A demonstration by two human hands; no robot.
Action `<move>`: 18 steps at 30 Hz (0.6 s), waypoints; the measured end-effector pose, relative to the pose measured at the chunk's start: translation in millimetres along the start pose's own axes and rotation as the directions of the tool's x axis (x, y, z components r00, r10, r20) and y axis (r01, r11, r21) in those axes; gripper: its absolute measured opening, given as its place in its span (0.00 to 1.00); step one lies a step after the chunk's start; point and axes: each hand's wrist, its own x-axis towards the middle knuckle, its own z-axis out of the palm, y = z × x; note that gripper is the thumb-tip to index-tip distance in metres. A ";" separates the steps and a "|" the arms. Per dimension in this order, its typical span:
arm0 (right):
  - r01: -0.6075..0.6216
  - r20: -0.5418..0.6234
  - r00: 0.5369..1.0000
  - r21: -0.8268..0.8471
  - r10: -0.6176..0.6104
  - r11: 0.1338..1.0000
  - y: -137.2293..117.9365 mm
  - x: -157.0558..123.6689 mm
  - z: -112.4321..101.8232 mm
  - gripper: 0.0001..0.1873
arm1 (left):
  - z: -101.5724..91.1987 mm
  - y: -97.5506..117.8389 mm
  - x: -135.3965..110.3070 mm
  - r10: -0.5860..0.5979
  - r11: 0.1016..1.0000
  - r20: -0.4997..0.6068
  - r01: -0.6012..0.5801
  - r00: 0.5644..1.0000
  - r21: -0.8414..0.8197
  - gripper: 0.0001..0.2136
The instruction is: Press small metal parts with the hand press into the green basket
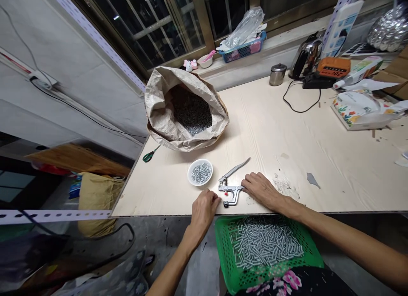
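Observation:
My right hand (259, 187) is closed around the lower handle of grey hand-press pliers (235, 194), which lie near the table's front edge. Their upper handle stands raised, spread away from the lower one. A spring and a small red part show at the jaw. My left hand (203, 206) is in a pinch just left of the jaw; whatever its fingertips hold is hidden. Beyond it, a white bowl (190, 177) contains small silvery metal pieces (202, 172). Below the table edge, a green perforated basket (224, 245) holds many short metal pins (267, 240).
A large open sack (157, 111) of dark metal pieces stands behind the bowl. Green-handled scissors (148, 156) lie at the left edge. Toward the back right are a metal canister (277, 75), a kettle (306, 53), an orange battery (333, 67) and a tissue pack (360, 106).

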 end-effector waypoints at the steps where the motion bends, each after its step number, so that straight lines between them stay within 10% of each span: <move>1: 0.001 -0.008 1.000 -0.001 -0.001 1.000 0.3 -0.6 1.0 0.03 | -5.2 5.0 -7.4 0.022 0.999 0.015 -0.022 1.000 -0.032 0.06; 5: -0.001 -0.028 1.000 0.010 0.002 1.000 -0.1 -1.8 1.5 0.04 | -24.9 13.7 -17.1 0.155 0.986 -0.020 -0.156 0.988 -0.061 0.08; 10: 0.001 -0.063 0.998 -0.001 -0.001 1.000 -1.3 -1.6 1.5 0.04 | -36.7 -23.2 38.6 0.015 0.987 -0.356 0.043 0.934 0.155 0.09; 18: -0.002 -0.085 0.996 -0.061 -0.003 0.998 -1.3 -0.5 9.0 0.03 | -27.8 -43.7 104.8 0.041 0.921 -0.334 0.095 0.942 0.379 0.08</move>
